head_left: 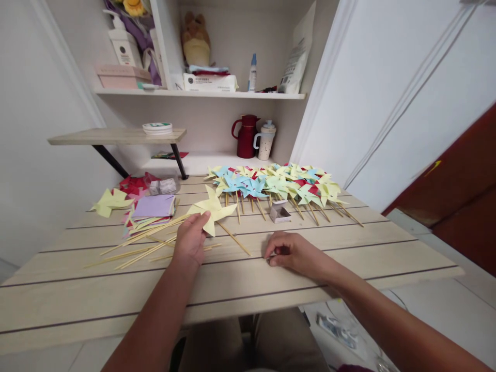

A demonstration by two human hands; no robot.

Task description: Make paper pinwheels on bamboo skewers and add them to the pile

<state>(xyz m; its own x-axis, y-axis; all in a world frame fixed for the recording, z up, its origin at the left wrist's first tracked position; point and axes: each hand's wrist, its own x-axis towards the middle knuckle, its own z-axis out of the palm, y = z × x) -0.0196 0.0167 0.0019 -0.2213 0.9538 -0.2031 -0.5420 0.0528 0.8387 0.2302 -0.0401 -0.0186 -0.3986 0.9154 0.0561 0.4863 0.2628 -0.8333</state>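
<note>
My left hand (190, 238) pinches a pale yellow paper pinwheel (212, 211) between thumb and fingers, a little above the table. A thin wooden stick (235, 239) slants out from beneath the pinwheel; whether it is joined to it I cannot tell. My right hand (291, 252) rests on the table with its fingers curled and fingertips together. Something small and dark shows at those fingertips, too small to name. Several loose sticks (135, 252) lie left of and under my left hand. Beyond my right hand stands a small open box (279, 212).
Finished pinwheels (277, 185) on sticks are heaped at the table's back right. Paper squares (154, 206), another yellow pinwheel shape (111, 202) and a clear container (165, 186) lie at left. A raised wooden shelf (116, 136), a red jug (246, 137) and a cup (266, 140) stand behind.
</note>
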